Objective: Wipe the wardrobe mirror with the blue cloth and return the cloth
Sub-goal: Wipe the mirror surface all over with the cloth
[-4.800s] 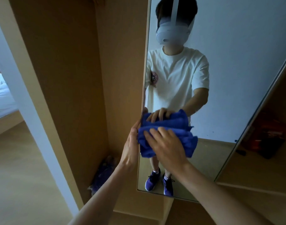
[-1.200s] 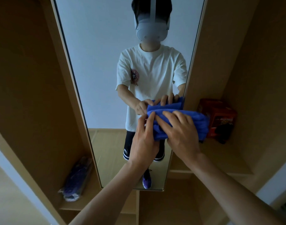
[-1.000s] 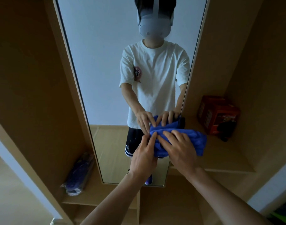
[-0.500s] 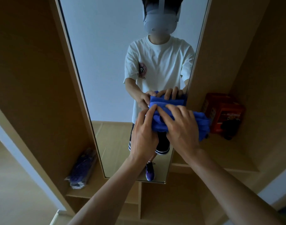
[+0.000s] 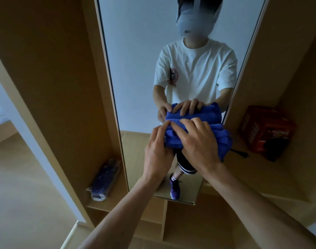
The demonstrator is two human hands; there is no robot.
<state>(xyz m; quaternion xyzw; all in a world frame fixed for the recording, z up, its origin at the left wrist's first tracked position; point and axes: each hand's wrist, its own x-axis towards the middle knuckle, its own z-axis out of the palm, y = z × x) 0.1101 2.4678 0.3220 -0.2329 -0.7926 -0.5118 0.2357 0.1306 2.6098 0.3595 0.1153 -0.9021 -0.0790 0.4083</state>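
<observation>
We have both hands on the blue cloth, which is bunched up and pressed against the wardrobe mirror, low on the glass and at its right edge. The cloth's right end laps past that edge. The right hand lies flat on top of the cloth, fingers spread and fairly straight, pushing it onto the glass, not curled round it. The left hand is just beside it at the cloth's left end, with straight fingers touching the fabric; its thumb is hidden, so we can't tell if there is any pinch. The two hands nearly touch. The mirror shows a reflection of the same cloth and fingers, plus a white T-shirt, dark shorts and a purple shoe. On the right shelf a red box sits with a dark item in front, too dim to identify. On the left shelf lies a plastic-wrapped blue bundle, close to the mirror's left frame. Light wood wardrobe panels stand on both sides.
</observation>
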